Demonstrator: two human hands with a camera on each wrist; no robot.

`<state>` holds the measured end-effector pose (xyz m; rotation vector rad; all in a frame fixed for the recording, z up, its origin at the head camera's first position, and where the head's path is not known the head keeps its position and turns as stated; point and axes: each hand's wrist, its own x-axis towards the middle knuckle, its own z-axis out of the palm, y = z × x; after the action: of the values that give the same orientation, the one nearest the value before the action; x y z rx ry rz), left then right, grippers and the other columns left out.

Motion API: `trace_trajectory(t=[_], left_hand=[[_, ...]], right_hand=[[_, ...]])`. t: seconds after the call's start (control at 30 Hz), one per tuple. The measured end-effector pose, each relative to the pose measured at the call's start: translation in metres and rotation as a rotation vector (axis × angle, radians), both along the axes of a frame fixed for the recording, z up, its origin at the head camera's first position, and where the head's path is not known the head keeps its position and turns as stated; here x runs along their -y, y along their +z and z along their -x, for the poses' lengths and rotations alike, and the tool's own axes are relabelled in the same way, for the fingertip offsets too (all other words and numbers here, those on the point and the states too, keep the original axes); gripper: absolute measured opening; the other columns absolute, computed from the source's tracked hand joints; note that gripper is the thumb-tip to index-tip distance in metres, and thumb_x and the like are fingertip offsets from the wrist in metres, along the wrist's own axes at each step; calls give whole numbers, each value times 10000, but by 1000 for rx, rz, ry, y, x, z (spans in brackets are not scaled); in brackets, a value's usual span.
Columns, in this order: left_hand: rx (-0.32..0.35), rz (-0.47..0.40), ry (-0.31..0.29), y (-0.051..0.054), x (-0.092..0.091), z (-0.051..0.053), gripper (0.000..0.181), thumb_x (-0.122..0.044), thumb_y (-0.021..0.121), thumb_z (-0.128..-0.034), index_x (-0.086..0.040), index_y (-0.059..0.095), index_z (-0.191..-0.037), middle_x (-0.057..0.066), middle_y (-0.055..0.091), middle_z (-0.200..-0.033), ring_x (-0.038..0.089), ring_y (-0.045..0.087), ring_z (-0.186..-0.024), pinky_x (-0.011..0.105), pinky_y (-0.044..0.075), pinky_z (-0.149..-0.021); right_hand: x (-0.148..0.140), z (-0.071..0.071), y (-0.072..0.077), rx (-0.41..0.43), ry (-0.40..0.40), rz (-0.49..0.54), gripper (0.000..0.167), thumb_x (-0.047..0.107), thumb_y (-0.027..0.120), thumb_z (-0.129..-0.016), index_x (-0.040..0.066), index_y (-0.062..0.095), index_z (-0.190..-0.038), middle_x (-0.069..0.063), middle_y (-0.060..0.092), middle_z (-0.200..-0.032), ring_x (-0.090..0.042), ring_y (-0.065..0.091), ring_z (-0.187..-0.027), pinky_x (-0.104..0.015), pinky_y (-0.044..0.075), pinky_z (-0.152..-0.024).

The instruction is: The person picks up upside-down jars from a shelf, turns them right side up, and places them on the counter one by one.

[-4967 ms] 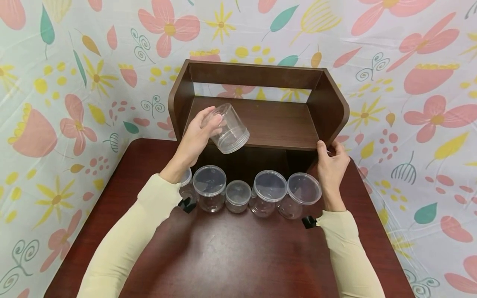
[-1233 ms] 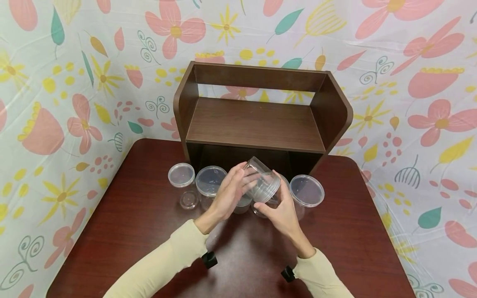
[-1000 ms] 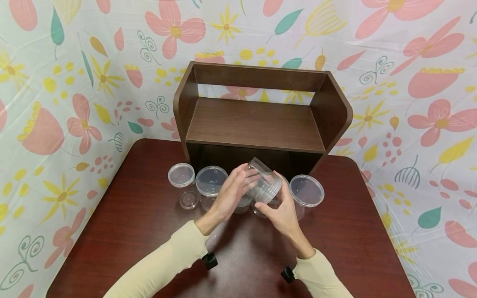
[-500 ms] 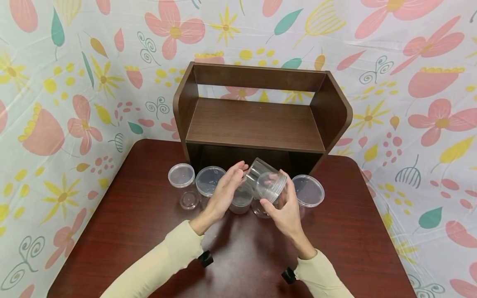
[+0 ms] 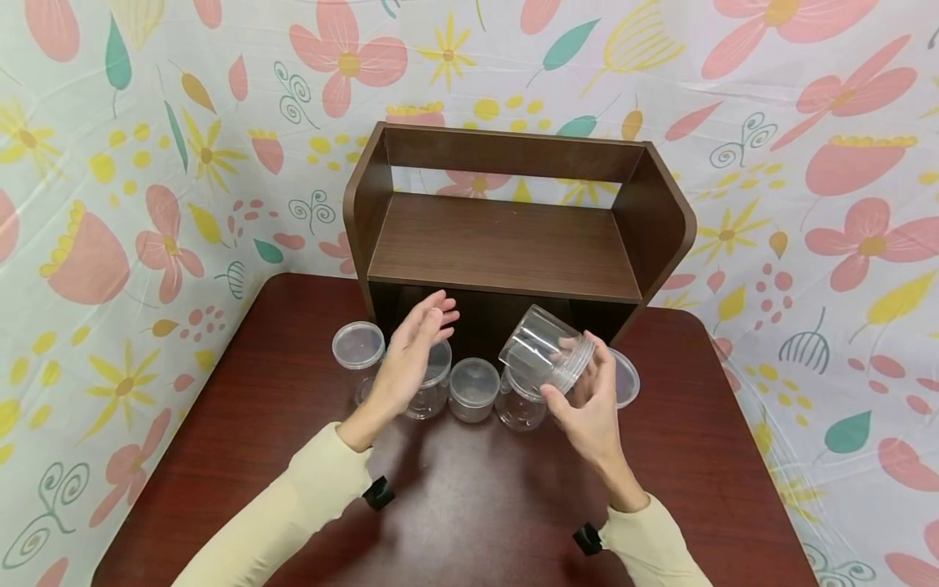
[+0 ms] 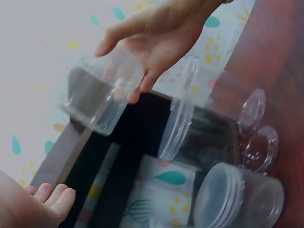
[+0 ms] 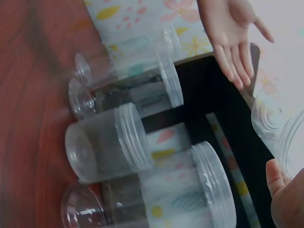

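Note:
A clear plastic jar [image 5: 539, 346] is tilted in the air above the row of jars, its ridged end towards the palm. My right hand [image 5: 592, 414] grips it by that end, thumb on one side and fingers on the other. The left wrist view shows the same jar [image 6: 97, 92] in the right hand [image 6: 164, 35]. Apart from it, my left hand [image 5: 406, 352] hovers over the left jars, fingers extended and holding nothing. In the right wrist view the left hand's palm [image 7: 231, 33] is visible. Whether the held jar has a lid, I cannot tell.
Several lidded clear jars stand in a row on the dark red table [image 5: 469, 522], including a small jar [image 5: 473, 387] mid-row and a jar [image 5: 359, 346] at the left end. Behind them rises a brown wooden shelf [image 5: 506, 244]. Floral cloth [image 5: 844, 326] surrounds the table.
The left hand has let go of the jar and moved left, away from it. The right hand has carried the jar a little to the right.

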<state>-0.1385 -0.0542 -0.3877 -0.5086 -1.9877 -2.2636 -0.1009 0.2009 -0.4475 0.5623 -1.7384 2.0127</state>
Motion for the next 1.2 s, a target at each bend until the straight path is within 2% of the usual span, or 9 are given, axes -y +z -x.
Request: trace_trajectory(t=[0.17, 0.37, 0.5, 0.67, 0.87, 1.03, 1.2], left_hand=[[-4, 21, 38, 11, 17, 4, 498, -192, 393, -1128, 108, 370, -1525, 269, 509, -1463, 421, 531, -1333, 467, 450, -1098], [7, 37, 88, 21, 37, 7, 496, -186, 394, -1124, 103, 371, -1527, 292, 488, -1474, 413, 532, -1330, 459, 461, -1084], [15, 53, 130, 23, 49, 8, 494, -184, 407, -1120, 98, 381, -1525, 298, 486, -1471, 397, 544, -1320, 442, 471, -1074], [33, 78, 171, 25, 65, 11, 509, -207, 435, -1117, 85, 381, -1531, 265, 502, -1465, 363, 562, -1298, 412, 488, -1052], [34, 152, 258, 30, 83, 14, 514, -240, 497, -1101, 43, 426, -1524, 200, 544, -1450, 324, 589, -1259, 355, 514, -1012], [35, 189, 321, 32, 92, 21, 515, -229, 544, -1079, 41, 455, -1508, 184, 563, -1441, 300, 595, -1250, 346, 515, -1014], [24, 250, 398, 31, 96, 30, 501, -215, 595, -1052, 24, 502, -1482, 171, 593, -1353, 205, 616, -1151, 246, 502, -973]], right_hand=[[-14, 0, 6, -3, -46, -34, 850, -268, 621, -781, -52, 275, -1526, -175, 491, -1396, -282, 557, -1197, -288, 445, -1060], [-31, 1, 14, -86, -85, -63, 808, -273, 606, -790, -95, 298, -1515, -196, 509, -1376, -272, 568, -1143, -271, 423, -1043], [-41, 1, 19, -104, -113, -76, 779, -228, 622, -811, -90, 315, -1514, -172, 531, -1360, -248, 580, -1125, -256, 431, -1022], [-54, -1, 24, -73, -167, -86, 751, -183, 628, -831, -61, 349, -1518, -149, 568, -1348, -215, 589, -1108, -235, 447, -1000], [-69, -2, 28, -24, -217, -51, 754, -130, 629, -842, -41, 358, -1541, -137, 557, -1411, -220, 560, -1232, -226, 450, -1015], [-82, -2, 33, -38, -256, -56, 736, -57, 687, -861, -27, 389, -1534, -158, 544, -1425, -234, 535, -1274, -216, 444, -1024], [-97, -4, 39, -64, -296, -91, 711, -46, 678, -864, -9, 421, -1525, -170, 563, -1387, -231, 564, -1214, -205, 462, -980]])
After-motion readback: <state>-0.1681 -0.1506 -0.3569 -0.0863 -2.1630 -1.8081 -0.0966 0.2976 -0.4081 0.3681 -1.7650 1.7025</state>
